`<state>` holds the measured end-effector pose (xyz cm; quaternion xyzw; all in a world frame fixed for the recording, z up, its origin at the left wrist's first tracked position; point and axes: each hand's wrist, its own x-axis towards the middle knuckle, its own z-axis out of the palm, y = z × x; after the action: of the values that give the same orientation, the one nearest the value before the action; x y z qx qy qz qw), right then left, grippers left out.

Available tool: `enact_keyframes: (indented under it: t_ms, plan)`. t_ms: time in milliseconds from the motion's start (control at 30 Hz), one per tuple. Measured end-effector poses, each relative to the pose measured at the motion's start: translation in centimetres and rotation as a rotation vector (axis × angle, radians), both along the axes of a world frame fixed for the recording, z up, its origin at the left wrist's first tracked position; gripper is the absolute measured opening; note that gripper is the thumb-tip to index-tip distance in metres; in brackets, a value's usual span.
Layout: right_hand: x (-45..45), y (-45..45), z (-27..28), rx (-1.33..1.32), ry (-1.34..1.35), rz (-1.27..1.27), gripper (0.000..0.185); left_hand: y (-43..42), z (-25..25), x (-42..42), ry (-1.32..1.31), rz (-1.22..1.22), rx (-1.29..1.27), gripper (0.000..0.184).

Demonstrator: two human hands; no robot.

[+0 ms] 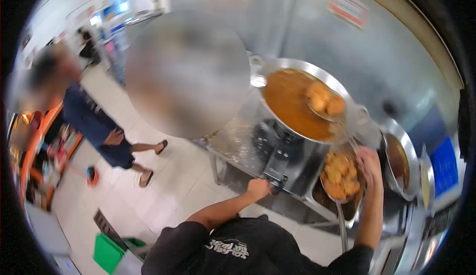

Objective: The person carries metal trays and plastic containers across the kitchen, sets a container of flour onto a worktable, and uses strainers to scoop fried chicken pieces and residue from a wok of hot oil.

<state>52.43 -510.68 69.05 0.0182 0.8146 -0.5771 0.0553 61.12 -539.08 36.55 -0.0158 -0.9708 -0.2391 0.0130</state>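
My right hand point(369, 166) is closed round the handle of a skimmer point(322, 115) that holds several golden fried pieces point(326, 100) over a wide metal wok point(339, 84) of brown oil. At the front of the stove, my left hand point(259, 189) is closed at a black stove knob point(277, 183); its fingertips are partly hidden. Below my right wrist, a second strainer point(338, 200) full of fried pieces point(341, 176) rests over a rectangular metal tray point(351, 222), its handle pointing toward me.
Another pan point(414, 190) of dark liquid stands to the right, beside a blue panel point(444, 163). A metal wall point(312, 32) rises behind the wok. On the left, a person point(96, 121) in dark clothes stands on the tiled floor point(168, 195) near orange shelves point(39, 136). A green bin point(108, 252) is lower left.
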Motion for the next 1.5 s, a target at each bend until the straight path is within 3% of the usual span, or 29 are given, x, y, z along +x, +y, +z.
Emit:
enact_keyframes:
  t_ms: [167,600,867,1000,1100,1200,1367,1400,1433,1467,1500]
  plan:
    - [-0.6,1.2,-0.2,-0.091,-0.037,-0.034,0.004,0.1,-1.4,0.4,0.159,0.05,0.071,0.029]
    - [-1.0,1.6,-0.5,-0.089,-0.037,0.011,0.007,-0.7,-0.8,1.0,0.087,0.015,0.109,0.031]
    - [-1.9,2.1,-1.5,-0.201,-0.115,0.032,0.008,-1.7,-0.8,1.7,0.184,-0.107,0.116,0.017]
    - [-2.5,3.0,-1.6,-0.11,-0.076,0.057,0.008,-2.0,0.1,2.3,0.147,-0.098,0.079,0.012]
    - [-2.6,2.9,-2.5,-0.128,-0.071,0.024,0.008,-1.9,0.0,2.6,0.105,-0.054,0.158,0.014]
    - [-2.0,2.5,-2.8,-0.196,-0.079,0.02,0.008,-3.1,-0.9,3.2,0.273,-0.04,0.308,0.016]
    - [-1.8,3.0,-0.9,-0.124,-0.066,0.081,0.011,-11.0,-5.9,7.6,0.147,0.26,0.188,0.018]
    - [-1.7,3.0,-0.7,-0.119,-0.056,0.12,0.013,-13.6,-6.8,9.1,-0.046,0.354,0.132,0.021]
    - [-1.7,3.2,-0.8,-0.125,-0.052,0.11,0.013,-16.1,-9.5,11.3,0.061,0.517,0.203,0.023]
    - [-1.8,3.4,-0.9,-0.135,-0.048,0.106,0.014,-19.5,-16.6,12.7,0.09,0.703,0.111,0.025]
    - [-1.7,3.8,-1.0,-0.138,-0.047,0.094,0.014,-22.0,-17.8,15.5,-0.003,0.896,0.123,0.026]
